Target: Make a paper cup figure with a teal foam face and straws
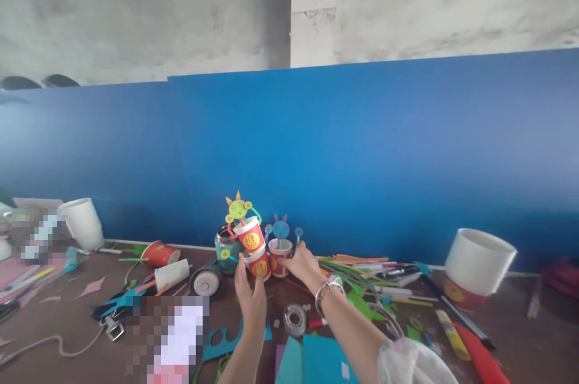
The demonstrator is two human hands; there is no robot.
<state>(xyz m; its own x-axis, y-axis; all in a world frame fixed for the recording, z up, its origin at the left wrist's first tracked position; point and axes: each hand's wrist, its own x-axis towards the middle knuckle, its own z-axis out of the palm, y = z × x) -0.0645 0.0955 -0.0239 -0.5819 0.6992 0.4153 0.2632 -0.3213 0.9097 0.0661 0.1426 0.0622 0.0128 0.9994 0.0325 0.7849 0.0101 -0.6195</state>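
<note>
Two red paper cups with yellow emblems stand stacked, the upper cup [250,238] tilted above the lower cup [259,267]. A yellow-green paper face with pointed ears [237,209] rises from the upper one. My left hand [249,290] is closed around the lower cup. To its right, my right hand [302,263] grips another red cup [279,256], which carries a blue paper face [281,228] and small round paper pieces on stems. A teal jar [225,251] stands behind the stack.
A tape roll [295,320] and blue paper sheets [323,360] lie in front. Colored sticks [362,269] and a glue tube [452,334] are at right, near white cups [480,260]. Leftward lie a red cup [160,254] and a white cup [172,274]. A blue panel [362,155] stands behind.
</note>
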